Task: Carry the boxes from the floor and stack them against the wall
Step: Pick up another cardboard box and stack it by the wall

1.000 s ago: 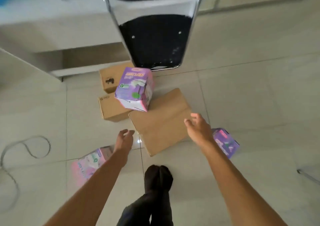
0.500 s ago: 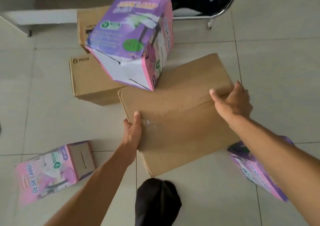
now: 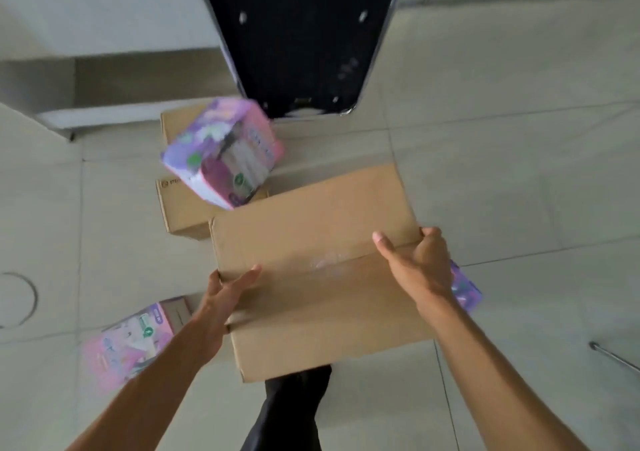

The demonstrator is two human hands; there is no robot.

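Observation:
A large plain cardboard box (image 3: 322, 242) is lifted off the floor, held at both sides. My left hand (image 3: 221, 298) grips its left edge, thumb on top. My right hand (image 3: 419, 263) grips its right edge. A purple and pink desk lamp box (image 3: 221, 156) tilts, blurred, over two smaller brown boxes: a branded brown box (image 3: 183, 211) and a far brown box (image 3: 176, 121). A pink lamp box (image 3: 128, 343) lies on the floor at the left. Another purple box (image 3: 467, 291) shows partly behind my right wrist.
A black chair with a chrome frame (image 3: 298, 38) stands just beyond the boxes. A low white shelf or cabinet (image 3: 104, 35) runs along the far left. A cable loop (image 3: 20, 298) lies on the tiled floor at the left. My dark trouser leg (image 3: 291, 409) is below the box.
My hands went from reaching to gripping the large cardboard box, and it has risen off the floor toward me. The purple lamp box that leaned on it is tipping away, blurred.

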